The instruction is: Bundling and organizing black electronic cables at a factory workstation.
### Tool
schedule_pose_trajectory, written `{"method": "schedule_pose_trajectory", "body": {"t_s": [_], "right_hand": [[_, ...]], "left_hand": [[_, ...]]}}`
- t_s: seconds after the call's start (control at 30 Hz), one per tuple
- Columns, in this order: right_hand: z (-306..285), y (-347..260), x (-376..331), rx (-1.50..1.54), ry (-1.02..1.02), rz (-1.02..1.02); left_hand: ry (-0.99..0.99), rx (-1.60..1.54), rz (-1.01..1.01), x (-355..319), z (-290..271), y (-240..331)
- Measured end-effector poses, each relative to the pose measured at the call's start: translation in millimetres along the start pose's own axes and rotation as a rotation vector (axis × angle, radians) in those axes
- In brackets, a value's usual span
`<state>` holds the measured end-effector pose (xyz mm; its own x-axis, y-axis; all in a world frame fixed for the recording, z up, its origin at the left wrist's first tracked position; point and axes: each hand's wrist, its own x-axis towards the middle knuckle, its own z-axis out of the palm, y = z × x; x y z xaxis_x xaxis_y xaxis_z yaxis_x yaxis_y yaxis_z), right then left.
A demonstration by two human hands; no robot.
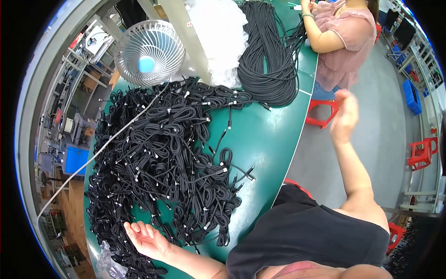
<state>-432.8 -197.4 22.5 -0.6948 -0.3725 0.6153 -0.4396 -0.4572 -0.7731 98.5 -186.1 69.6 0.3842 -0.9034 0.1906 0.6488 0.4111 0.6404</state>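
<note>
My left hand (pixel 147 239) hovers at the near left over a large heap of bundled black cables (pixel 158 139), palm turned up and fingers loosely bent, with nothing visible in it. Many of the coiled bundles have silver plugs on their ends. Whether the fingertips touch the cables I cannot tell. Out to the right, past the table edge, my right hand (pixel 344 116) is raised in the air with its fingers stretched out, slightly blurred. No object shows in it.
A white-caged fan (pixel 149 53) stands at the far left of the green table (pixel 269 139). Behind the heap lie long black cables (pixel 267 56) and white plastic bags (pixel 218 37). A person in pink (pixel 344 42) works at the far right. Red stools (pixel 320 114) stand nearby.
</note>
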Motion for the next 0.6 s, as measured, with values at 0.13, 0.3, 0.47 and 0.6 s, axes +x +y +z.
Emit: {"method": "schedule_pose_trajectory", "body": {"t_s": [0.13,0.3,0.47,0.6], "right_hand": [[-80.8,97.9,-150.1,-0.648,-0.593,0.785],[-54.9,44.0,-224.9,-0.921,-1.694,1.083],[-48.8,38.4,-188.4,-0.745,-1.76,1.264],[-49.2,45.3,-181.8,-0.726,-2.041,1.027]], "left_hand": [[-0.177,0.256,0.21,-25.7,63.2,-18.6],[-0.674,0.51,0.675,-69.9,124.3,0.2],[-0.613,0.412,0.969,-76.2,162.2,2.5],[-0.676,0.262,1.023,-71.0,168.8,22.7]]}}
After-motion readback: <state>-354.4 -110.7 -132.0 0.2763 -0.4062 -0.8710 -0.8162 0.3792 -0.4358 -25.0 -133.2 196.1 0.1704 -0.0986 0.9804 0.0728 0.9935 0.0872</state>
